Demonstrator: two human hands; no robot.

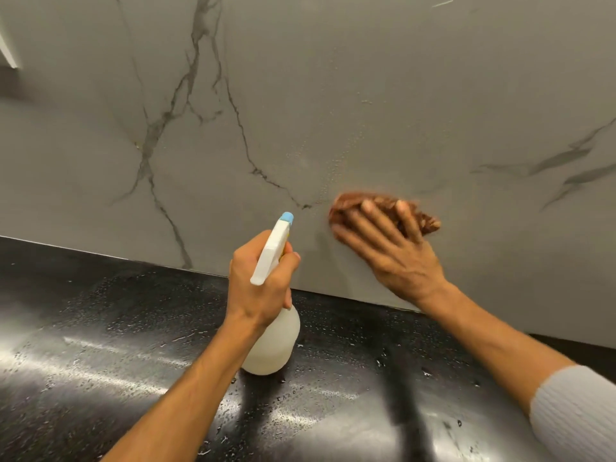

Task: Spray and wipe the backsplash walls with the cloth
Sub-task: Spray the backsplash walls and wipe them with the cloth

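The backsplash wall is grey stone with dark veins, and fine droplets cling to it just above the cloth. My right hand lies flat against the wall's lower part, pressing a brown cloth under its fingers; the cloth looks blurred. My left hand grips the neck of a white spray bottle with a blue nozzle tip. The nozzle points at the wall just left of the cloth. The bottle hangs a little above the counter.
A black glossy countertop runs below the wall, speckled with water drops and bright reflections. A white edge shows at the upper left corner.
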